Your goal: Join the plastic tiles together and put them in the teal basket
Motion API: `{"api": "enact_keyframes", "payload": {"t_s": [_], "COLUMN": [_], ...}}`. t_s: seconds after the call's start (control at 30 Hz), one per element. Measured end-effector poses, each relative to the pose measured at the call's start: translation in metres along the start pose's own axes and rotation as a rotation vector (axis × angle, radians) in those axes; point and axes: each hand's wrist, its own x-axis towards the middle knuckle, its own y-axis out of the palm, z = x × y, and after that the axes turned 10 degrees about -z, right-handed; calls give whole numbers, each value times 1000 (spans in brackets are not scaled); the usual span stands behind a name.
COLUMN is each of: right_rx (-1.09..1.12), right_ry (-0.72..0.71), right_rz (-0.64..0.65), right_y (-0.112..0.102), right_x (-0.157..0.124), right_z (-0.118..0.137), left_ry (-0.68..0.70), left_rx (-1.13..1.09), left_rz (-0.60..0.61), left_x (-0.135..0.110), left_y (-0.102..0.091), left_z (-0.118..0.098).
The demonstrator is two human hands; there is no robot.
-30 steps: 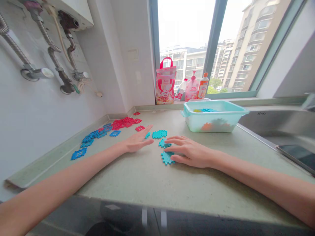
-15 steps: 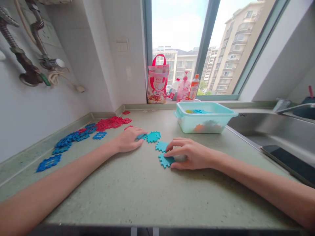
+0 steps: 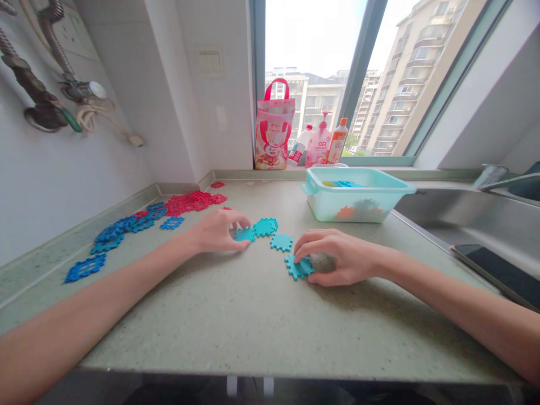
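My left hand [image 3: 220, 229] grips a turquoise notched interlocking tile [image 3: 245, 234] by its left side, thumb in front and fingers behind. A second turquoise tile [image 3: 265, 227] lies just right of it, close to its edge. My right hand [image 3: 337, 256] has its thumb and fingers on the edges of the nearest turquoise tile [image 3: 297, 267], which lies at or just above the counter. Between the hands another turquoise tile [image 3: 281, 242] rests flat, untouched.
Blue tiles [image 3: 122, 228] and red tiles [image 3: 192, 203] lie heaped at the left by the wall. A pale turquoise tub [image 3: 358, 197] with more tiles stands at the back right. Beyond it are the steel sink [image 3: 447, 219] and a black phone [image 3: 498, 273] near its edge.
My right hand has shifted to the right with its tile, leaving a wider gap to the tile behind. More of the left hand's tile now shows. The view has tilted slightly.
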Motion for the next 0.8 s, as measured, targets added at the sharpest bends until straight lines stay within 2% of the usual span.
{"api": "enact_keyframes", "payload": {"t_s": [0.13, 0.23, 0.3, 0.4, 0.57, 0.8], "right_rx": [-58, -132, -168, -206, -248, -230], "right_ry": [139, 158, 139, 138, 92, 99], "right_rz": [51, 6, -85, -188, -94, -119], "right_y": [-19, -25, -20, -1, 26, 23], "right_x": [-6, -9, -4, 14, 37, 29], "right_z": [-8, -22, -29, -36, -34, -14], "left_ry": [-23, -46, -40, -40, -80, -80], "left_rx": [42, 36, 14, -33, -121, -218], "left_rz": [3, -2, -7, -15, -44, -59], "left_x": [1, 2, 3, 3, 1, -2], "left_y": [3, 3, 5, 9, 13, 14], "left_z": [-3, -3, -2, -2, -2, -6]}}
